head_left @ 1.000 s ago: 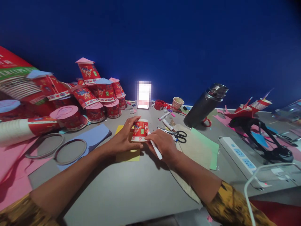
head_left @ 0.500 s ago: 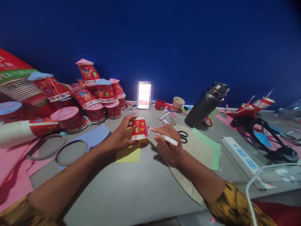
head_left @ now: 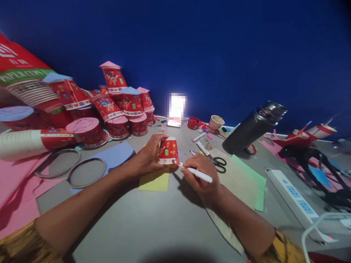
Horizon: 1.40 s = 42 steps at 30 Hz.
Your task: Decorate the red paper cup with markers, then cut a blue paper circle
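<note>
My left hand (head_left: 149,157) is wrapped round a red printed paper cup (head_left: 168,150) that stands upside down on a yellow paper sheet (head_left: 155,180). My right hand (head_left: 200,175) pinches a white marker (head_left: 196,172). The marker's tip touches the cup's lower rim on its right side. Both forearms reach in from the bottom edge over the grey table (head_left: 142,226).
A heap of red paper cups (head_left: 120,106) with paper lids lies at the left, with two metal rings (head_left: 86,172) on pink and blue paper. Black scissors (head_left: 221,163), a dark flask (head_left: 252,128), a white power strip (head_left: 294,197) and a lit phone (head_left: 177,109) lie to the right and behind.
My right hand turned the marker from pointing at me to lying sideways with its tip at the cup's rim. The cup was rotated in my left hand. The camera shifted left.
</note>
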Tool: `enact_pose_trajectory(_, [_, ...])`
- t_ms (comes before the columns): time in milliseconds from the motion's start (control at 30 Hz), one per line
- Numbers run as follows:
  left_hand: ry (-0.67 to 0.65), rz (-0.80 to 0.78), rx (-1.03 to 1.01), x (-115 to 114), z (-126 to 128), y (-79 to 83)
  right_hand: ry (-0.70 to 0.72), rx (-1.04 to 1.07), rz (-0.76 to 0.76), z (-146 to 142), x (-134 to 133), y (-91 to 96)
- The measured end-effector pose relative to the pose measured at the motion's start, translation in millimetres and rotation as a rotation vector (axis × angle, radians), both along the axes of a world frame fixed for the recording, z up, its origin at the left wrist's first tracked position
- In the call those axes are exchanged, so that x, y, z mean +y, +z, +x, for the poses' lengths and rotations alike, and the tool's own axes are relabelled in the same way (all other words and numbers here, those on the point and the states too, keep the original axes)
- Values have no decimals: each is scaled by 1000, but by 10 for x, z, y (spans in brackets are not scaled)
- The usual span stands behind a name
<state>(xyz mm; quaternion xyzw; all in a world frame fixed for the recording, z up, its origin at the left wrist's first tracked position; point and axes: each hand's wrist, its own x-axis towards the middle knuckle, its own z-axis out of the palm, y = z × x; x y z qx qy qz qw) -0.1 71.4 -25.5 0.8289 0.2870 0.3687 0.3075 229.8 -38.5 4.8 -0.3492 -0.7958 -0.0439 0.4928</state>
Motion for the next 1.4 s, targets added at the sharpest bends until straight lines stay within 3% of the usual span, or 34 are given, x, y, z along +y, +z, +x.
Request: enact_pose_trajectory(1400, [-50, 83, -10, 32, 0, -15, 13, -50, 11, -12, 13, -18])
